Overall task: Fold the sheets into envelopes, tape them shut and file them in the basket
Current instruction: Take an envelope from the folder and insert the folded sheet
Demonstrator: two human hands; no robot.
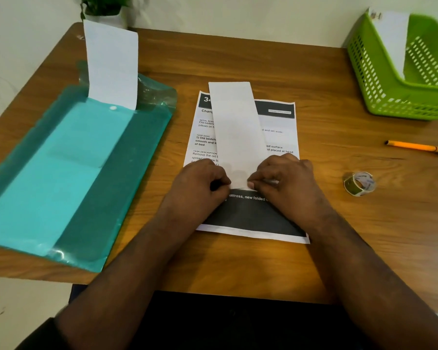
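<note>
A narrow folded white sheet [237, 130] lies lengthwise on top of a printed sheet [280, 137] in the middle of the wooden table. My left hand [200, 184] and my right hand [282, 178] pinch the folded sheet's near end from either side, fingers curled on its corners. A roll of clear tape [360, 183] rests to the right of my right hand. The green plastic basket [387, 82] stands at the back right with a white folded paper [392, 39] upright inside it.
A teal plastic document folder [61, 178] lies on the left, with a white folded sheet [111, 66] sticking out of its far end. An orange pencil [417, 147] lies at the right edge. A potted plant [104, 8] stands at the back left corner.
</note>
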